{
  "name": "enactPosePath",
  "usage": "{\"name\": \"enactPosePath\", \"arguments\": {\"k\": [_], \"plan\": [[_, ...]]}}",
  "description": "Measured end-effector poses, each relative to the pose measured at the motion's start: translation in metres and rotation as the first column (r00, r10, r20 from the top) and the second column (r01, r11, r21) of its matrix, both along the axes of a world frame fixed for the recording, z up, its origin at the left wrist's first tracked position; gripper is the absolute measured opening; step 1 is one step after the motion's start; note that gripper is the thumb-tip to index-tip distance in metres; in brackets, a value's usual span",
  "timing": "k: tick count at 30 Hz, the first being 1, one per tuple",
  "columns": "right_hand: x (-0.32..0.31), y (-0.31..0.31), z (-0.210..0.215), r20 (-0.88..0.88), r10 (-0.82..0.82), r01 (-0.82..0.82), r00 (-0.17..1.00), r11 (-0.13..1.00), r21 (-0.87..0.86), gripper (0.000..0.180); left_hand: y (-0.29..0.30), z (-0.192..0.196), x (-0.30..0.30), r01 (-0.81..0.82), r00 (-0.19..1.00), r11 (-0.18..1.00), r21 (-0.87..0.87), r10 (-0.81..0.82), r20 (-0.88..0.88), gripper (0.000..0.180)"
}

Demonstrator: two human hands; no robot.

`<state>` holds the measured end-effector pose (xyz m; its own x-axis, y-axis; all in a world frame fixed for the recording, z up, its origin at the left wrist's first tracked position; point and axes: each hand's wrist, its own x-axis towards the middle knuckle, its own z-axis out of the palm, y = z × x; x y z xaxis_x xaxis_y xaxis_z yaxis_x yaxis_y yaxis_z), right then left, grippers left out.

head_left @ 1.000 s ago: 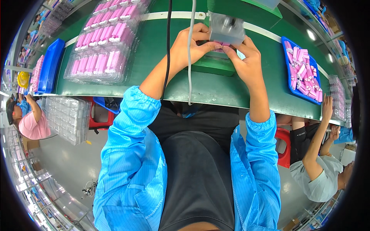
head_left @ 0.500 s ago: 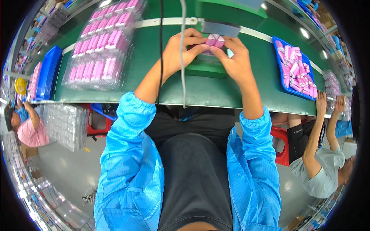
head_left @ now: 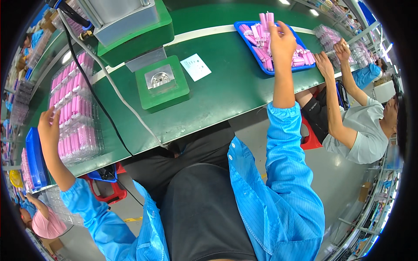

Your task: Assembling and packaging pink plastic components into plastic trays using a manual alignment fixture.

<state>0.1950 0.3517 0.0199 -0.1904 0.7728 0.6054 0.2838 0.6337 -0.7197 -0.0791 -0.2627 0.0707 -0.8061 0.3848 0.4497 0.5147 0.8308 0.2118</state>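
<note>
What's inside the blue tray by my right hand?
Loose pink-and-white pieces lie heaped in the blue tray. Your right hand covers some, and whatever sits beneath the top pieces can't be seen.

Slim pink blocks with white parts (head_left: 261,54) lie heaped at mixed angles in a shallow, rectangular blue tray (head_left: 250,47), which sits flat and slightly skewed. Two blocks stand nearly upright above the heap at its far side. Well apart to the left, clear blister trays (head_left: 99,126) lie stacked; more pink blocks (head_left: 80,137) fill their compartments in neat rows, set side by side.
</note>
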Motion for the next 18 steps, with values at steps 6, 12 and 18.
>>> {"name": "enactPosePath", "arguments": {"k": [6, 12, 18], "plan": [[-0.003, -0.027, -0.033, -0.020, 0.221, -0.221, 0.975, 0.975, 0.034, 0.034, -0.037, -0.063, -0.041, 0.006, 0.919, 1.000, -0.004, -0.004, 0.394, 0.052], [0.009, -0.070, -0.057, 0.134, 0.365, -0.364, 0.921, 0.931, -0.034, 0.030, 0.007, -0.034, -0.036, -0.058, 0.920, 0.997, -0.051, 0.073, 0.386, 0.063], [-0.019, -0.107, -0.045, 0.072, 0.466, -0.465, 0.882, 0.885, -0.031, 0.023, 0.008, -0.026, -0.022, -0.210, 0.937, 0.930, -0.302, 0.280, 0.211, 0.041]]}}
